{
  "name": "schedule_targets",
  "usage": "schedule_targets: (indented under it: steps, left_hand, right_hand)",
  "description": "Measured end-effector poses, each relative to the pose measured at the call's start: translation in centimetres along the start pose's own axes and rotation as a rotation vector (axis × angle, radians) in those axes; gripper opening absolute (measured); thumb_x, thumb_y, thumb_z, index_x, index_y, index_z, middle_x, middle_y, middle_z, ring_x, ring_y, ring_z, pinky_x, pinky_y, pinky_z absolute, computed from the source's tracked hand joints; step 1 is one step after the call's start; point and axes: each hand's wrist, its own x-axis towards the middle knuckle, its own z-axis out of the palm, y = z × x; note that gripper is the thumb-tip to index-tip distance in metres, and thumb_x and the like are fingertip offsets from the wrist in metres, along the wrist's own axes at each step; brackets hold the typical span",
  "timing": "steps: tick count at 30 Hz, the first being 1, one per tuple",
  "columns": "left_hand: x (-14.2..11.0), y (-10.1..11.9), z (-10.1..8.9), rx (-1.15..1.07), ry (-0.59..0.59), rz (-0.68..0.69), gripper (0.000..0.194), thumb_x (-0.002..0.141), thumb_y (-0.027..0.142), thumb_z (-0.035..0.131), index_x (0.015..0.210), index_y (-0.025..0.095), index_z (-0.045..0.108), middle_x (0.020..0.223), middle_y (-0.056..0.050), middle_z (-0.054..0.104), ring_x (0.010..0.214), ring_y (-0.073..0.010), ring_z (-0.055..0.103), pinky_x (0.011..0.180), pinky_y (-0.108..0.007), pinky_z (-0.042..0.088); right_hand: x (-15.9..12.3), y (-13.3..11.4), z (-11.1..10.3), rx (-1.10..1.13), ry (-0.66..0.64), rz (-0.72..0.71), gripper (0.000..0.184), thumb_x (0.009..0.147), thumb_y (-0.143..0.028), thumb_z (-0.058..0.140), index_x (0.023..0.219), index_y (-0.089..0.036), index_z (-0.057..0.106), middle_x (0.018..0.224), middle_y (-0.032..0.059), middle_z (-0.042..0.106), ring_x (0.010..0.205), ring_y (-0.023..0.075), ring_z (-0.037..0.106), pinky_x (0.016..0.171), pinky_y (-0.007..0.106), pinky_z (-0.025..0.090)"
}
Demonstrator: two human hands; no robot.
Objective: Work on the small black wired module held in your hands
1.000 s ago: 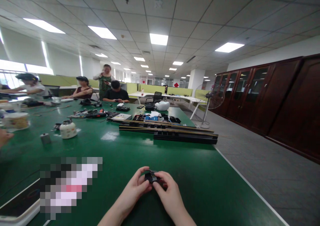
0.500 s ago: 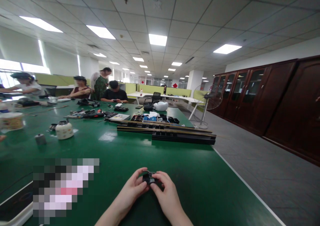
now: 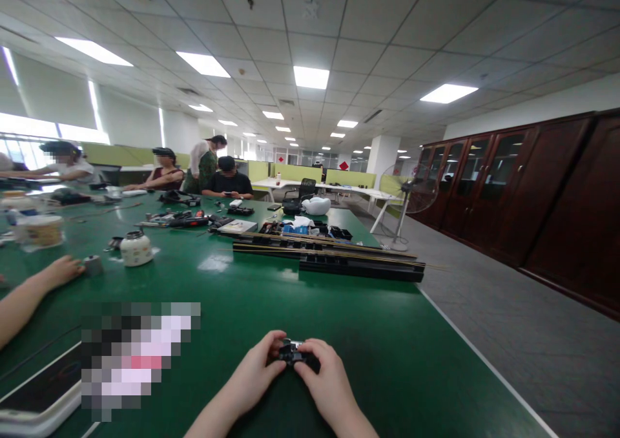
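A small black part with grey and silvery bits on it is held just above the green table. My left hand pinches its left side between thumb and fingers. From the right, my right hand grips the same part, its thumb at the near edge and fingers over the far edge. Both hands are closed, and the fingertips hide the ends of the part. Its exact kind is too small to make out.
Long black rails with thin brass-coloured rods lie beyond my hands. At the left are a pixelated phone-like device, a white jar and a grey cylinder, touched by another person's hand. Several people sit or stand farther off.
Another person's arm has come in from the left and reached the grey cylinder. The black part has turned a little in my hands, and the view has swung slightly left.
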Motion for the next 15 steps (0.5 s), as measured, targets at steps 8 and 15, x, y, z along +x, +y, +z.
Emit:
schedule_targets:
  steps: [8,15]
  left_hand:
    - [-0.34,0.15,-0.1,0.302,0.033,0.023,0.042,0.063,0.012,0.052,0.105,0.019,0.053,0.097,-0.004,0.06,0.095,-0.0189,0.053,0.089,-0.03,0.038]
    - [-0.36,-0.08,-0.06,0.189,0.066,0.035,0.044,0.062,0.013,0.054,0.105,0.019,0.056,0.098,-0.005,0.061,0.095,-0.0218,0.053,0.09,-0.033,0.037]
  right_hand:
    - [-0.05,-0.07,0.08,-0.132,-0.056,0.004,0.023,0.066,-0.019,0.061,0.086,-0.026,0.068,0.104,0.0028,0.066,0.102,0.0226,0.057,0.093,0.035,0.038]
    - [-0.04,-0.04,-0.04,-0.091,-0.044,-0.003,0.024,0.064,-0.02,0.062,0.085,-0.029,0.069,0.102,0.0022,0.066,0.102,0.024,0.057,0.092,0.037,0.038]
